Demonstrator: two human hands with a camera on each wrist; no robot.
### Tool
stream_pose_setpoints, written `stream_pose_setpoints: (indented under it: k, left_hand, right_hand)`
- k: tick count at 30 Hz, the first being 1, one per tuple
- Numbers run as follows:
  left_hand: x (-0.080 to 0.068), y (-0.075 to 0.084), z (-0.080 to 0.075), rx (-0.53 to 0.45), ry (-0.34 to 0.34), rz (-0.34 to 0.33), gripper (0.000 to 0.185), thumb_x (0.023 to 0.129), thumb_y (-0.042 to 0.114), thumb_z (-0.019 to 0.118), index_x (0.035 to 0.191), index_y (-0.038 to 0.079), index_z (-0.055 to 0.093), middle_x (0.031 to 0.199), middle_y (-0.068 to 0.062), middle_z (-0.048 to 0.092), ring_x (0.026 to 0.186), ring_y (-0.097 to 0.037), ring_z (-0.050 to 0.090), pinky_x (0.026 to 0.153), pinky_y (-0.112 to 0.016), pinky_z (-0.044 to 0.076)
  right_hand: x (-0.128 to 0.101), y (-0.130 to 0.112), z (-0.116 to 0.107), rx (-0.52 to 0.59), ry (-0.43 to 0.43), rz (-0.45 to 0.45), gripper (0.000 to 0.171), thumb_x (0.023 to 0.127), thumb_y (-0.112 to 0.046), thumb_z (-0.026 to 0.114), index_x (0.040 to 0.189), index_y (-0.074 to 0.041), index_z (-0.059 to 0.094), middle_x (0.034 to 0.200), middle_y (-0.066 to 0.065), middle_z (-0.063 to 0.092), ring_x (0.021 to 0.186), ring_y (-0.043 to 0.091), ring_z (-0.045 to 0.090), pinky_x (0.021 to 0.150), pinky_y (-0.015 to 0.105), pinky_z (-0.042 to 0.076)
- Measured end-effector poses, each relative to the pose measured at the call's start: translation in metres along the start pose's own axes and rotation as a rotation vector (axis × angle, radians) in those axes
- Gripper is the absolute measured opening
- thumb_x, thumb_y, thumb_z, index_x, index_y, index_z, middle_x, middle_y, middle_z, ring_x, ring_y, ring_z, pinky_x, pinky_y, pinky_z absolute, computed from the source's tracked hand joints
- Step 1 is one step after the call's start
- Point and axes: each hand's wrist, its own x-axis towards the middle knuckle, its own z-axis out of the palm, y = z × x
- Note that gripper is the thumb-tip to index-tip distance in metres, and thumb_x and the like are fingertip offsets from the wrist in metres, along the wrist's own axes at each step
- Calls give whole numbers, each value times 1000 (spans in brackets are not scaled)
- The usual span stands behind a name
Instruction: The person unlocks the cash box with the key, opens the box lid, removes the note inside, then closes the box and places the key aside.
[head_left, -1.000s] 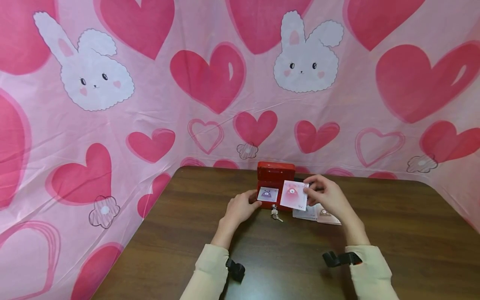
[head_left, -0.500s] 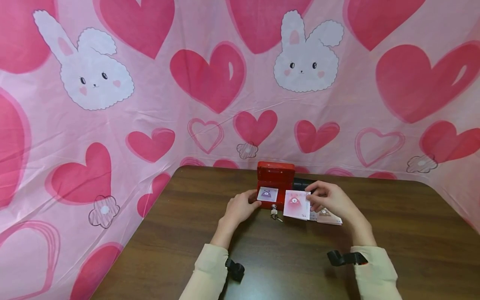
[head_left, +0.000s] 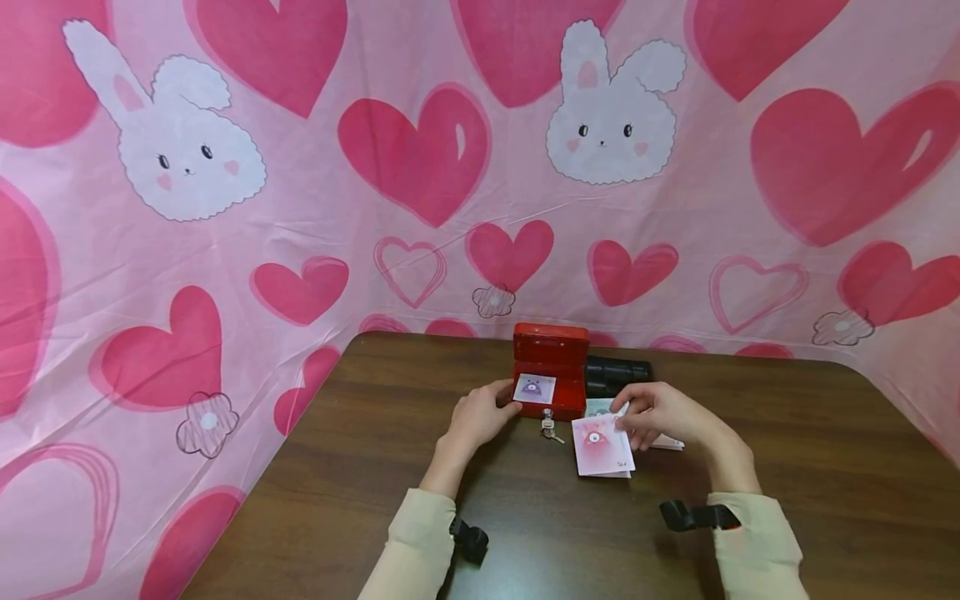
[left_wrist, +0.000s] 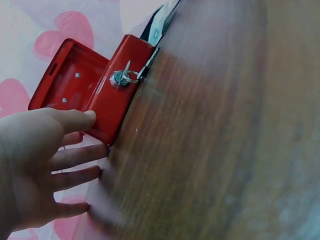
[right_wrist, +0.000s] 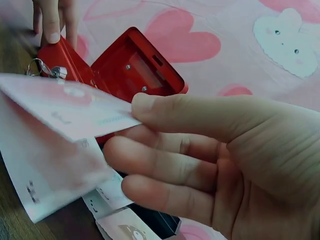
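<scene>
A red metal box (head_left: 550,371) stands open at the table's far middle, with a small purple-figure card (head_left: 535,388) lying inside it. Keys (head_left: 550,427) hang from its front lock (left_wrist: 125,77). My left hand (head_left: 483,412) rests against the box's (left_wrist: 107,100) left front corner, thumb on the rim and fingers straight. My right hand (head_left: 660,417) pinches a few pink cards (head_left: 602,447) between thumb and fingers, low over the table in front of the box and to its right. In the right wrist view the thumb lies on the top card (right_wrist: 65,110).
A black tray (head_left: 617,372) lies right of the box. More cards (head_left: 670,442) lie on the brown table (head_left: 375,467) under my right hand. A pink heart-and-bunny cloth (head_left: 420,167) walls in the back and both sides.
My right hand has carried the pink cards from in front of the box down and toward me, close to the tabletop, uncovering the black tray. The left hand has stayed at the box.
</scene>
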Motion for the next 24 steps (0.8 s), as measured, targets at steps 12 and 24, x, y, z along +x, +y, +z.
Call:
stream_pose_setpoints:
  k: [12, 24]
  left_hand:
    - [-1, 0, 0, -13, -6, -10, 51, 94, 36, 66, 141, 19, 56, 136, -5, 64, 121, -28, 61, 101, -55, 47]
    - [0, 0, -1, 9, 1, 14, 50, 94, 35, 65, 140, 18, 57, 134, -5, 65, 119, -27, 62, 101, -53, 48]
  right_hand:
    - [-4, 8, -1, -15, -17, 41, 28, 90, -14, 70, 110, 3, 61, 78, 13, 68, 60, 25, 67, 59, 42, 60]
    - [-2, 21, 2, -31, 1, 93, 28, 88, -17, 72, 109, -1, 64, 81, 11, 65, 57, 22, 63, 59, 37, 58]
